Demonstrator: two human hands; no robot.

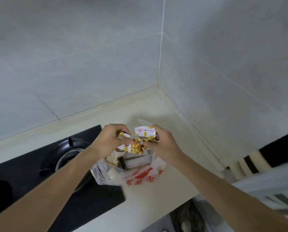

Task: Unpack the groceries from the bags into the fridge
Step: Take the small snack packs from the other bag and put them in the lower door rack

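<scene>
**A:** Above the plastic bag [131,174], at the middle of the counter [150,203]: your left hand [109,141] and right hand [163,144] are close together, each pinched onto one side of a crumpled yellow-and-white snack packet [138,141]. Neither hand is empty; both are closed on the same packet.

**B:** Where does the packet sit relative to the bag?

**A:** Held just over the bag's open mouth, clear of the contents. The bag stands on the counter, its left part over the right edge of the black gas hob [39,178], near the wall corner [158,87].

**B:** What remains inside?

**A:** A pale box [138,160], a dark narrow item [123,164] and some white pieces at the left; their exact nature cannot be told.

**B:** How should you carry out the lift?

**A:** Judged from this view: raise the packet straight up until it clears the thin bag wall, so the plastic does not catch and topple. Pass the packet to one hand, grip lightly, since the contents look crushable, and let the free hand steady the bag.

**B:** And the fridge?

**A:** Not identifiable here; turn before carrying.
</scene>
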